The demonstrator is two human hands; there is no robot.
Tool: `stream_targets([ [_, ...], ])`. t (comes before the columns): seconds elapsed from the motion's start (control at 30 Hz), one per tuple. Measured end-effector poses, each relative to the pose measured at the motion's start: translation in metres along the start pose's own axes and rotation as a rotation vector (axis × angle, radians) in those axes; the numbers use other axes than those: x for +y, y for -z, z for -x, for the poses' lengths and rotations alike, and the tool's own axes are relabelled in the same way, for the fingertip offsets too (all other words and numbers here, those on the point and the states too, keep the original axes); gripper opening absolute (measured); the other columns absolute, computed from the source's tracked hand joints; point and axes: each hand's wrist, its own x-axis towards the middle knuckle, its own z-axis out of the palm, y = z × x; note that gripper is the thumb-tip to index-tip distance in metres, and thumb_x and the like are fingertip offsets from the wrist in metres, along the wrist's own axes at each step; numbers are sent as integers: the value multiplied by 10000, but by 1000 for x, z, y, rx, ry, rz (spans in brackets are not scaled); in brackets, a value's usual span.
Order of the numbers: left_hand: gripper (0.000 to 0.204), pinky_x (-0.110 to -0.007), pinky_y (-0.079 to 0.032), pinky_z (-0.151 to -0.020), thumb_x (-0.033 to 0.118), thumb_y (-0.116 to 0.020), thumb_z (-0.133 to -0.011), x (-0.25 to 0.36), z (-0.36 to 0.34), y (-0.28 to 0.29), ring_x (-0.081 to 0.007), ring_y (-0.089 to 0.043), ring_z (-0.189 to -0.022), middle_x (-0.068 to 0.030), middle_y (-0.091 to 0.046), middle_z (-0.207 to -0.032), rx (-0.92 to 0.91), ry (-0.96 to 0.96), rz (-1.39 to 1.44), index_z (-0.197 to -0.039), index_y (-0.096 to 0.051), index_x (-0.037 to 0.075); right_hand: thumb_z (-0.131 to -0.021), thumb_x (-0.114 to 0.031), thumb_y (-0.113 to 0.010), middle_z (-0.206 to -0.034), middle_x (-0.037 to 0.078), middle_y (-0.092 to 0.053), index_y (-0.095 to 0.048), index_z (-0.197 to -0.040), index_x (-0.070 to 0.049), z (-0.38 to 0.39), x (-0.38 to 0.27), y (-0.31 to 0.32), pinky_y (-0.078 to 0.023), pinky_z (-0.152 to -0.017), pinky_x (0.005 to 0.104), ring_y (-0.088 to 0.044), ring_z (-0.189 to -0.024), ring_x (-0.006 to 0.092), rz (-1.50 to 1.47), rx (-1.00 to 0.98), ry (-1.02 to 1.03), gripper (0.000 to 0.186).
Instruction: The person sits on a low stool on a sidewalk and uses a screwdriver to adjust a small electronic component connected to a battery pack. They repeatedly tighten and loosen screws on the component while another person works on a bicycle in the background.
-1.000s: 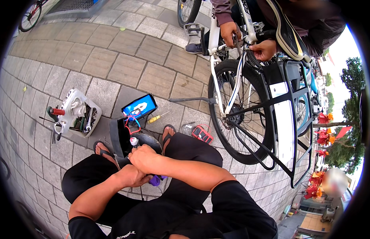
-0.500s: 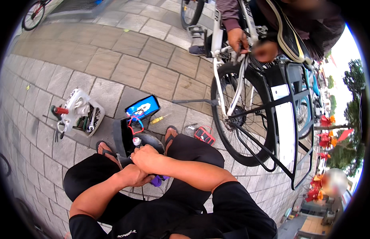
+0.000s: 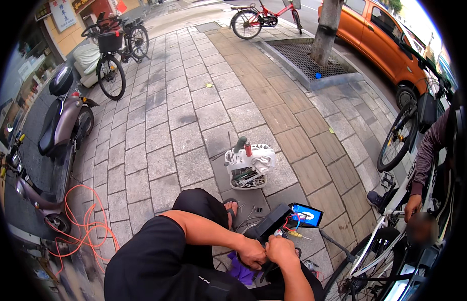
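My left hand (image 3: 251, 254) and my right hand (image 3: 280, 249) are closed side by side between my knees. What their fingers hold is hidden. A small pale round-ended piece shows just above my right hand. Right in front of them stands a black box-like case (image 3: 272, 220), tilted. Red and blue wires run beside it, near a tablet-like device (image 3: 307, 215) with a lit blue screen. A yellow-handled screwdriver (image 3: 296, 234) lies by the screen. Beneath my left hand is a purple cloth-like item (image 3: 240, 271).
Ahead sits a white tool basket (image 3: 248, 185) full of tools. At right, another person's hand (image 3: 413, 206) is at a white bicycle (image 3: 394, 205). An orange hose (image 3: 88, 236) coils at left near parked scooters (image 3: 63, 123). A tree (image 3: 326, 32) and an orange car (image 3: 376, 37) are farther off.
The view has swung to the left, so the street, scooters and hose now show and the white bicycle sits at the right rim. Both hands stay close together by the black case.
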Motion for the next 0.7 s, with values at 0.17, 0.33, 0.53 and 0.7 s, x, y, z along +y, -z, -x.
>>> stream_targets([
  [0.17,194,-531,-533,-788,218,-604,-867,-5,-11,-1,-413,-688,-899,-184,-720,-918,90,0,-47,-972,-701,86,-948,-319,-613,-1043,230,-728,-708,-1043,-16,-3,14,5,-552,-889,517,-707,-997,415,11,57,-32,331],
  [0.33,199,-519,-534,-795,216,-604,-863,3,-6,8,-407,-686,-905,-174,-721,-917,103,-6,-28,-983,-700,89,-941,-319,-627,-1046,244,-721,-713,-1004,3,-1,11,10,-546,-889,528,-699,-996,429,15,74,-54,339],
  [0.53,209,-514,-535,-809,213,-598,-869,7,-2,9,-401,-687,-926,-170,-726,-937,120,6,-41,-1000,-706,91,-941,-323,-641,-1035,256,-720,-710,-987,7,-1,13,15,-544,-883,538,-695,-985,443,7,49,-81,341],
  [0.7,193,-517,-535,-802,188,-566,-888,6,1,3,-405,-688,-906,-168,-725,-909,213,-25,9,-979,-706,91,-940,-321,-649,-985,250,-730,-710,-959,-4,-1,9,22,-544,-861,547,-696,-965,448,-42,49,-110,323],
])
